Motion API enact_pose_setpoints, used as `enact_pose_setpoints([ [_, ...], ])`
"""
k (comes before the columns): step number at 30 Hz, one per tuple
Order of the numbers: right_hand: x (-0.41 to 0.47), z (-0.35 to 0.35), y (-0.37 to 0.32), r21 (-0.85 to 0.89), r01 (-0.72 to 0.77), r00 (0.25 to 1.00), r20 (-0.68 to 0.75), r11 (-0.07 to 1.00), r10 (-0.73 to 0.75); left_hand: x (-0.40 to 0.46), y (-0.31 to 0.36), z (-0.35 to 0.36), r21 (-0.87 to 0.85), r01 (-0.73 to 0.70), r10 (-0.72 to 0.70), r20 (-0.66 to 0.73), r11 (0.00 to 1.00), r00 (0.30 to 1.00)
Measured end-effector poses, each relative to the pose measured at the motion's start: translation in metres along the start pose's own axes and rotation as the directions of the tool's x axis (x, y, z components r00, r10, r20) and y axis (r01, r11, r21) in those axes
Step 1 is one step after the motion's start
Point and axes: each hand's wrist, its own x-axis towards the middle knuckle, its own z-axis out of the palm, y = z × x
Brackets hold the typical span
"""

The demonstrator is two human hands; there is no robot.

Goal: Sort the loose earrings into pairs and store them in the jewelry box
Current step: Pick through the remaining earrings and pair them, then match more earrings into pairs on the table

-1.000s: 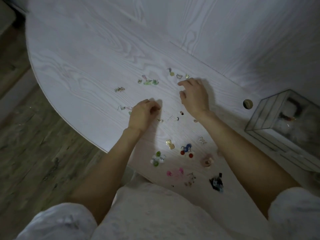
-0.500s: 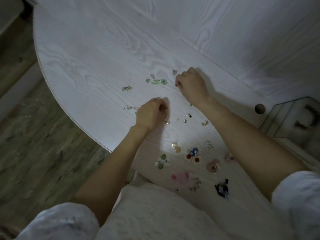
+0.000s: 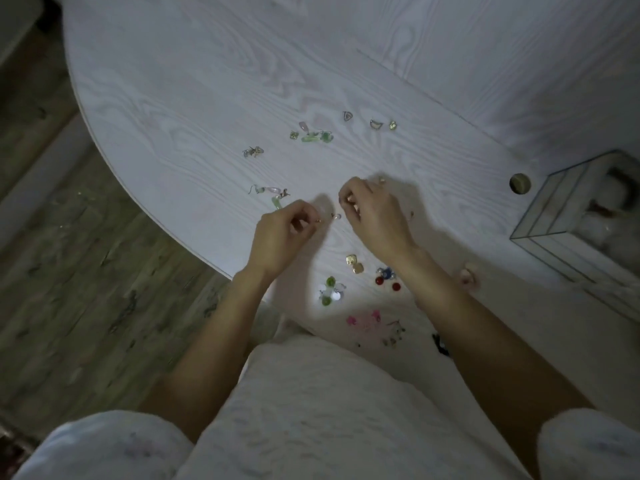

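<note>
Left hand (image 3: 278, 239) fingertips pinch 1 small earring (image 3: 318, 220); right hand (image 3: 374, 216) fingers curled, contents indiscernible, above table (image 3: 173, 98).

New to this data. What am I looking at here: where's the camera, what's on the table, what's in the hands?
No robot here: a head-worn camera looks down at a person's own bare hands. On the white table lie scattered loose earrings, among them a gold pair, red ones and pink ones. The glass jewelry box stands at the right. The left hand pinches something tiny, probably an earring. The right hand is curled with something small in its fingers; what it is cannot be told.
</note>
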Motion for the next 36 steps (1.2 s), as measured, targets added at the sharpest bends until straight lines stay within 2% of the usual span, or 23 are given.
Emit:
enact_pose_setpoints([
  [4,-0.046,0.005,-0.001,0.074,-0.183,0.983,-0.001,0.980,0.184,-0.030,-0.014,0.012,-0.009,0.054,-0.054,0.039,0.998,0.998],
  [6,-0.064,0.002,0.007,0.053,-0.269,0.963,0.006,0.962,0.269,-0.033,-0.006,0.023,-0.021,0.034,-0.033,0.048,0.999,0.998],
  [10,-0.089,-0.011,0.014,0.009,-0.345,0.938,0.024,0.938,0.345,-0.020,0.021,0.053,0.005,-0.015,0.014,0.137,1.000,0.991],
  [19,-0.085,-0.014,0.014,-0.066,-0.419,0.906,0.045,0.906,0.422,-0.004,0.047,0.082,0.169,-0.085,0.068,0.104,0.982,0.992],
  [29,-0.083,-0.014,0.016,-0.067,-0.487,0.871,0.045,0.871,0.490,-0.004,0.041,0.077,0.267,-0.209,0.168,0.169,0.941,0.971],
  [36,-0.073,-0.006,0.012,-0.059,-0.513,0.855,0.049,0.856,0.516,-0.001,0.042,0.081,0.301,-0.185,0.141,0.160,0.936,0.977],
])
